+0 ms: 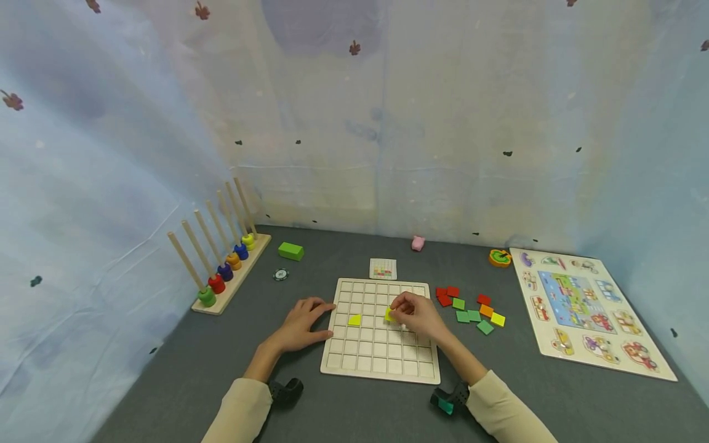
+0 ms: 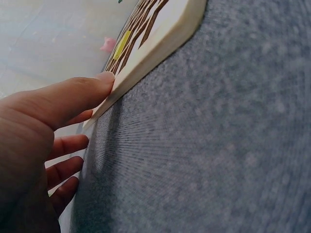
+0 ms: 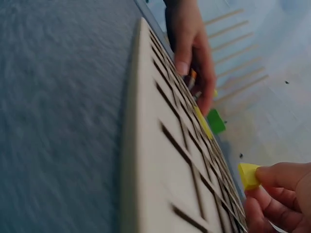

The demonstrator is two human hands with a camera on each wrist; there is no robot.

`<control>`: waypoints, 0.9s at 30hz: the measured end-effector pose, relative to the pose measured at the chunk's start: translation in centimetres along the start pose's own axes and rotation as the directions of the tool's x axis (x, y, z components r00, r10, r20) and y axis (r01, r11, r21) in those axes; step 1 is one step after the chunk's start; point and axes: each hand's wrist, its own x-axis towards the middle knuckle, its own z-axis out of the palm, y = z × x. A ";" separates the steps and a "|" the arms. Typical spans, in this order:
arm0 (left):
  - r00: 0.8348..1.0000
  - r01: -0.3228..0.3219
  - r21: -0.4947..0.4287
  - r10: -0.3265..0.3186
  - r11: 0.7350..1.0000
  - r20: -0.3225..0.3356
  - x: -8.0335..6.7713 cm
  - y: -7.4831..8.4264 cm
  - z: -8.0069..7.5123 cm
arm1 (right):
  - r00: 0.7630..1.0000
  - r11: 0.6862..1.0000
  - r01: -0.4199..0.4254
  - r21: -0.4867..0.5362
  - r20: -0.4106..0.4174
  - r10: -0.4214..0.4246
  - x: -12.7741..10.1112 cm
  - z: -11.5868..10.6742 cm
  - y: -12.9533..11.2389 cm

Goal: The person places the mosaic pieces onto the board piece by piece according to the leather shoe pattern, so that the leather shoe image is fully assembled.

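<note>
A pale wooden grid board (image 1: 382,363) lies flat on the grey table. One yellow square tile (image 1: 354,320) sits in a cell left of the board's middle; it shows edge-on as a yellow tile (image 2: 121,44) in the left wrist view. My right hand (image 1: 416,315) hovers over the board's middle and pinches a second yellow tile (image 1: 389,315), seen as a yellow tile (image 3: 248,175) between my fingertips above the grid board (image 3: 160,160). My left hand (image 1: 303,321) rests on the table, its straight thumb (image 2: 77,97) pressed against the left edge of the grid board (image 2: 160,46).
Loose red, green, orange and yellow tiles (image 1: 471,309) lie right of the board. A small pattern card (image 1: 383,269) lies behind it. A peg rack with coloured rings (image 1: 221,271) stands at left, a green block (image 1: 290,251) nearby, a picture puzzle (image 1: 587,307) at right.
</note>
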 end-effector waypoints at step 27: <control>1.000 -0.003 0.003 0.003 1.000 -0.003 0.0 0.0 0.2 | 0.997 0.981 0.062 -0.183 -0.032 -0.069 -0.7 2.3 -0.6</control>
